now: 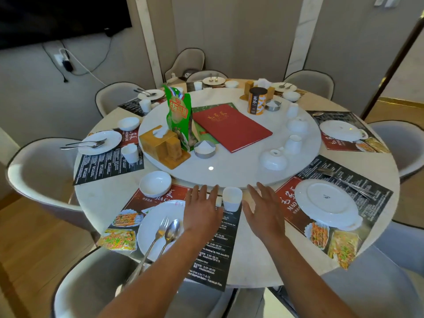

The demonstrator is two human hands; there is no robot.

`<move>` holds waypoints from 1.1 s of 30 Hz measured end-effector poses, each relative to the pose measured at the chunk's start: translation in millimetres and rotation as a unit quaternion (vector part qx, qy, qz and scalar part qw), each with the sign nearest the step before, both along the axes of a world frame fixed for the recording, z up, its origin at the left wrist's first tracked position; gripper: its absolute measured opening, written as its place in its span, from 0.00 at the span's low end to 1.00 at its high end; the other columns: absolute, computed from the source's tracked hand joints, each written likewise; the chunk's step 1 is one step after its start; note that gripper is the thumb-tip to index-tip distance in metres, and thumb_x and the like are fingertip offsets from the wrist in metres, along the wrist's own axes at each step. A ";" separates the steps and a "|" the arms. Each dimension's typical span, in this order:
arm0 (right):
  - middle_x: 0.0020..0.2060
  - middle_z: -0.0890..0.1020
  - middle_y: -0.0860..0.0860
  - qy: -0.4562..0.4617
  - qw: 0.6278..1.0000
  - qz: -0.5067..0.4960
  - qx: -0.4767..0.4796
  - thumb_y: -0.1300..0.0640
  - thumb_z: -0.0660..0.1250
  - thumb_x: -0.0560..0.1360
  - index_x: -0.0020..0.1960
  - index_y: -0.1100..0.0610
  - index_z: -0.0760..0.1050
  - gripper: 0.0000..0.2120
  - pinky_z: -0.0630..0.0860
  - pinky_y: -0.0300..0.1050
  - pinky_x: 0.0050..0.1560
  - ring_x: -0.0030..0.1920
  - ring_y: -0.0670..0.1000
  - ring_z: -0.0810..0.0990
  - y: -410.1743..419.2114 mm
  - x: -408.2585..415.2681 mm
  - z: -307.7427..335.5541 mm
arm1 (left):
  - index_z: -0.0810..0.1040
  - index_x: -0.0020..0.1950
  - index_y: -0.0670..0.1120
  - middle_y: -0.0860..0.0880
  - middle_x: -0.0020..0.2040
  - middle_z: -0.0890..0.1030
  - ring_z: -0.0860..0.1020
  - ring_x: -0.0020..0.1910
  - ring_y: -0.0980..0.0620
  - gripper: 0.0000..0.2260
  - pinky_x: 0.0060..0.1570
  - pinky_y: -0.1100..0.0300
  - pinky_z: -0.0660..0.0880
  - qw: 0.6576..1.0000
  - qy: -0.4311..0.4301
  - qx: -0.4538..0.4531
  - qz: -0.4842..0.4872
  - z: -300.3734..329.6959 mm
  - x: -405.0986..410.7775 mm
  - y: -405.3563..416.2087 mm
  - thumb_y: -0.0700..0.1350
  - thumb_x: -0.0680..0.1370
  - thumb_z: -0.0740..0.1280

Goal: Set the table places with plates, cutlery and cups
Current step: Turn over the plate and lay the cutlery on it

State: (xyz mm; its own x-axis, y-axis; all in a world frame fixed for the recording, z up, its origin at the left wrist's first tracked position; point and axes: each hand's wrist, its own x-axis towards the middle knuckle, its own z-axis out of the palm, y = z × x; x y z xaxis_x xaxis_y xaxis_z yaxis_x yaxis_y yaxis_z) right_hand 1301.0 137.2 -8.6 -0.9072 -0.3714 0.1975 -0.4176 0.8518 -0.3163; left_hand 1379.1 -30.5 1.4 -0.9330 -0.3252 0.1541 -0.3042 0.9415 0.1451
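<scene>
While both hands hover flat with fingers straight and holding nothing, the white cup [232,198] stands upright between them, the left hand [203,211] just beside it, the right hand [263,210] near its other side. Left of the cup, a plate [149,226] carries a fork [160,230] and spoon [172,230]; an empty bowl [155,183] sits beyond the plate.

Single head-worn wide-angle view, looking forward and steeply down from the near edge of the round worktop [252,271]. Both forearms enter from the bottom of the frame, the left hand [203,211] and right hand [263,210] close below the lens. The turntable [229,171] sits mid-frame; the far chairs and the wall fill the top, curved by the lens.
</scene>
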 end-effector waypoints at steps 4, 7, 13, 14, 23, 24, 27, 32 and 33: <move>0.77 0.67 0.51 0.035 0.999 -0.020 0.023 0.41 0.59 0.81 0.76 0.48 0.67 0.25 0.60 0.57 0.76 0.78 0.58 0.60 17.3 32.6 3.0 | 0.53 0.82 0.54 0.43 0.82 0.58 0.52 0.81 0.40 0.30 0.79 0.42 0.47 1.000 0.016 0.013 0.013 4.8 22.3 26.9 0.60 0.83 0.57; 0.76 0.67 0.52 0.028 0.999 -0.032 0.027 0.43 0.58 0.81 0.77 0.49 0.66 0.25 0.60 0.57 0.76 0.77 0.57 0.61 37.8 48.7 5.4 | 0.51 0.83 0.52 0.42 0.82 0.55 0.49 0.81 0.39 0.31 0.78 0.42 0.46 0.999 -0.017 0.028 0.005 8.4 37.7 47.1 0.60 0.83 0.56; 0.72 0.73 0.51 0.022 0.999 -0.032 0.025 0.42 0.60 0.78 0.74 0.49 0.69 0.26 0.63 0.56 0.74 0.73 0.56 0.67 82.1 58.2 9.5 | 0.51 0.82 0.52 0.42 0.82 0.55 0.50 0.81 0.38 0.30 0.79 0.40 0.47 0.999 -0.032 0.008 -0.037 14.9 49.2 88.7 0.61 0.83 0.54; 0.71 0.74 0.52 0.026 0.999 -0.038 0.015 0.44 0.63 0.79 0.73 0.50 0.70 0.25 0.63 0.56 0.75 0.73 0.57 0.68 87.7 56.8 12.5 | 0.51 0.82 0.52 0.42 0.82 0.54 0.49 0.81 0.39 0.30 0.79 0.41 0.46 0.999 -0.030 0.007 -0.042 16.4 46.0 94.9 0.61 0.84 0.53; 0.77 0.65 0.50 -0.030 0.999 -0.035 0.019 0.44 0.58 0.81 0.77 0.48 0.65 0.25 0.62 0.55 0.73 0.78 0.56 0.58 132.5 -13.4 18.9 | 0.50 0.82 0.52 0.43 0.83 0.52 0.46 0.82 0.41 0.29 0.78 0.42 0.44 0.998 -0.035 -0.003 -0.043 26.7 -22.6 147.5 0.61 0.84 0.52; 0.78 0.64 0.50 -0.032 0.999 -0.036 0.018 0.44 0.58 0.82 0.77 0.47 0.64 0.25 0.61 0.55 0.74 0.78 0.55 0.58 138.5 -24.9 18.0 | 0.49 0.83 0.52 0.43 0.83 0.52 0.46 0.82 0.40 0.29 0.78 0.42 0.44 0.998 -0.041 -0.007 -0.039 25.2 -33.5 153.1 0.61 0.84 0.52; 0.78 0.64 0.50 -0.045 0.998 -0.027 0.021 0.43 0.58 0.82 0.77 0.46 0.64 0.25 0.59 0.54 0.75 0.78 0.55 0.57 156.3 -60.3 14.5 | 0.48 0.83 0.53 0.43 0.83 0.51 0.46 0.82 0.39 0.31 0.79 0.40 0.45 0.998 -0.057 -0.016 -0.020 21.8 -68.4 168.7 0.63 0.83 0.52; 0.77 0.65 0.49 -0.071 0.997 0.004 0.037 0.44 0.58 0.82 0.76 0.47 0.66 0.24 0.62 0.54 0.74 0.77 0.54 0.59 181.1 -113.2 6.4 | 0.48 0.83 0.55 0.44 0.83 0.51 0.46 0.82 0.39 0.32 0.77 0.39 0.43 0.997 -0.068 -0.015 0.014 14.7 -115.1 190.4 0.62 0.83 0.56; 0.77 0.65 0.49 -0.072 0.997 0.010 0.041 0.44 0.57 0.82 0.76 0.47 0.66 0.24 0.62 0.54 0.74 0.77 0.54 0.59 183.8 -121.6 5.1 | 0.48 0.82 0.55 0.44 0.83 0.51 0.46 0.82 0.39 0.32 0.77 0.39 0.43 0.997 -0.072 -0.014 0.017 13.2 -122.3 193.3 0.62 0.83 0.57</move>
State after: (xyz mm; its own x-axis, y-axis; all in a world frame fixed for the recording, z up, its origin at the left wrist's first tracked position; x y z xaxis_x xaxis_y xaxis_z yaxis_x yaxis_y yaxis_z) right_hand 1179.4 321.0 -3.5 -0.9160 -0.3998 0.0339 -0.3904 0.8688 -0.3046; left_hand 1256.8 162.8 14.5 -0.9343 -0.3553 0.0290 -0.3526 0.9330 0.0715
